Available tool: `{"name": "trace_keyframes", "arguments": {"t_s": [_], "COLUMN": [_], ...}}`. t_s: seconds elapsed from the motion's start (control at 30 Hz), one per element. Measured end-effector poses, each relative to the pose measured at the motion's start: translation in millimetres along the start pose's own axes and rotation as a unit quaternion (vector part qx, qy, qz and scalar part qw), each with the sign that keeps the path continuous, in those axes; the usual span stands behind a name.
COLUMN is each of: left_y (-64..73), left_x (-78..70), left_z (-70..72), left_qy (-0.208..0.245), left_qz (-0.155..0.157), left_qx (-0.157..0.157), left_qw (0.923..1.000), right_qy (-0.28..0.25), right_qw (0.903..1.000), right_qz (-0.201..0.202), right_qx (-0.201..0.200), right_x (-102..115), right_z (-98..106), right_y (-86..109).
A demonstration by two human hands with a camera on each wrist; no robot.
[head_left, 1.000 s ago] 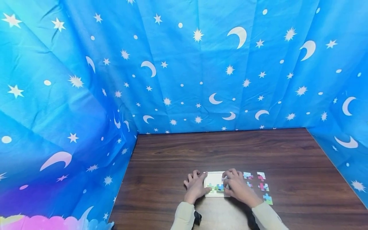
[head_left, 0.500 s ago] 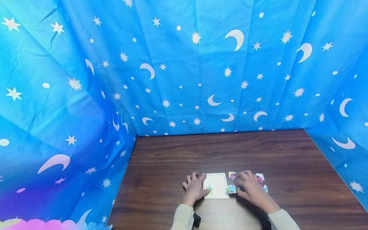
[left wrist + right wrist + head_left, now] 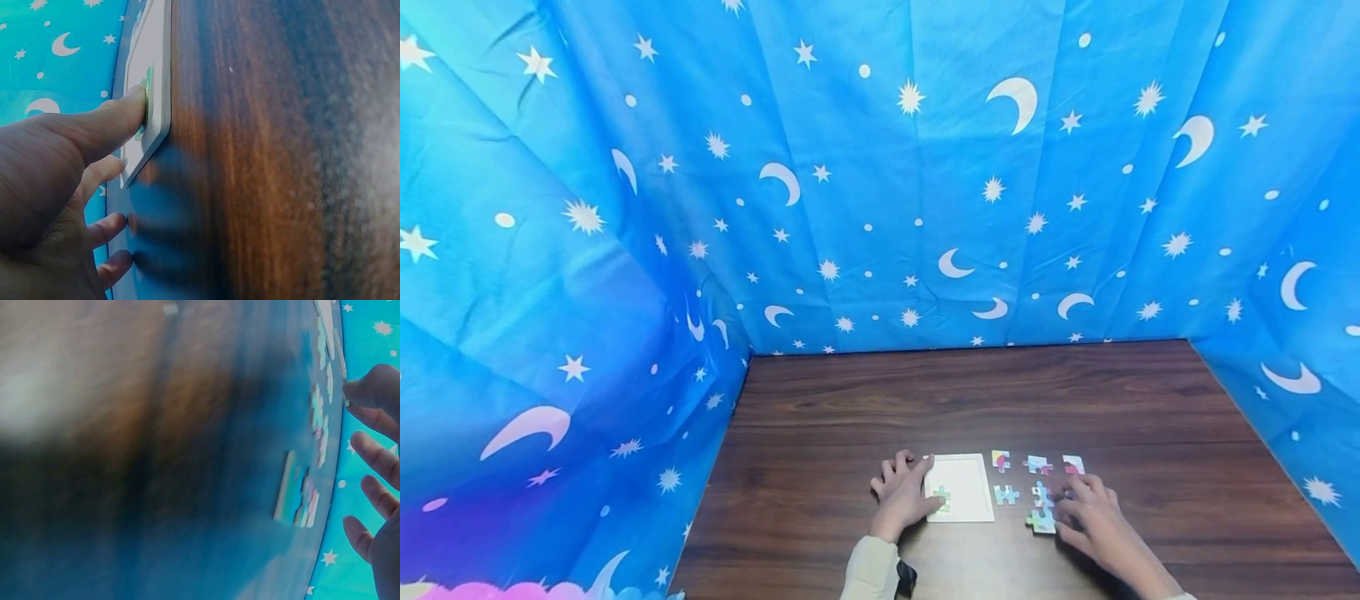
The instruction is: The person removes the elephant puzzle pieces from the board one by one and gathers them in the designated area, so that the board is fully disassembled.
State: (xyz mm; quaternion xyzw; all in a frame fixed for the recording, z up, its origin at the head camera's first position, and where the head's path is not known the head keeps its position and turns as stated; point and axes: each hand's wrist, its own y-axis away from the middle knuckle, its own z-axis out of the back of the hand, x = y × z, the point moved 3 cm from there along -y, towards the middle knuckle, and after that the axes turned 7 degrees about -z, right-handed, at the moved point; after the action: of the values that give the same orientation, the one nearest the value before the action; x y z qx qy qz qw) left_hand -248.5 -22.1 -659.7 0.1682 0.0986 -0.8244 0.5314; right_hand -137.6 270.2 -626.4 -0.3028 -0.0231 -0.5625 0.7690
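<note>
My left hand [image 3: 901, 498] rests at the left edge of a white puzzle tray [image 3: 966, 483]. Its thumb [image 3: 122, 115] presses a green jigsaw piece [image 3: 942, 498] in the tray's lower left corner, while the other fingers spread past the rim towards the table. To the right, my right hand [image 3: 1093, 512] pinches a green and blue jigsaw piece [image 3: 1041, 522] between thumb and fingers, low over the table. In the right wrist view only a thin edge of that held piece [image 3: 345, 394] shows at the thumb tip.
Several loose jigsaw pieces lie right of the tray: a yellow and red one [image 3: 1001, 461], a blue one [image 3: 1006, 495], and a white and red one [image 3: 1072, 464] among them. The brown wooden table [image 3: 850, 400] ends at a blue star-printed curtain [image 3: 865, 192].
My right hand has drawn the green and blue jigsaw piece out of the tray, to the right and towards me. The left hand stays at the tray with its thumb on the green piece.
</note>
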Motion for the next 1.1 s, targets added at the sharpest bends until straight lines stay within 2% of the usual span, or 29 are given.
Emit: {"name": "trace_keyframes", "arguments": {"t_s": [0.37, 0.6, 0.77, 0.9, 1.1], "left_y": [-0.4, 2.7, 4.1, 3.5, 0.7], "left_x": [2.3, 5.4, 4.2, 2.7, 4.3], "left_z": [2.0, -1.2, 0.9, 0.8, -2.9], "left_qy": [0.010, 0.003, 0.007, 0.003, -0.011], "left_qz": [0.004, -0.005, -0.010, -0.009, -0.011], "left_qx": [-0.003, -0.013, -0.017, -0.016, -0.015], "left_qw": [0.9999, 0.9999, 0.9998, 0.9998, 0.9998], "right_qy": [0.010, -0.001, -0.009, -0.019, -0.047], "right_qw": [0.9997, 0.9994, 0.9991, 0.9982, 0.9962], "right_qz": [-0.021, -0.025, -0.015, 0.007, 0.041], "right_qx": [0.003, -0.023, -0.038, -0.056, -0.061], "right_x": [-8, -6, 5, 20, 43], "right_z": [-6, -11, -19, -29, -52], "right_y": [12.0, 12.6, 2.2, -12.8, -38.8]}}
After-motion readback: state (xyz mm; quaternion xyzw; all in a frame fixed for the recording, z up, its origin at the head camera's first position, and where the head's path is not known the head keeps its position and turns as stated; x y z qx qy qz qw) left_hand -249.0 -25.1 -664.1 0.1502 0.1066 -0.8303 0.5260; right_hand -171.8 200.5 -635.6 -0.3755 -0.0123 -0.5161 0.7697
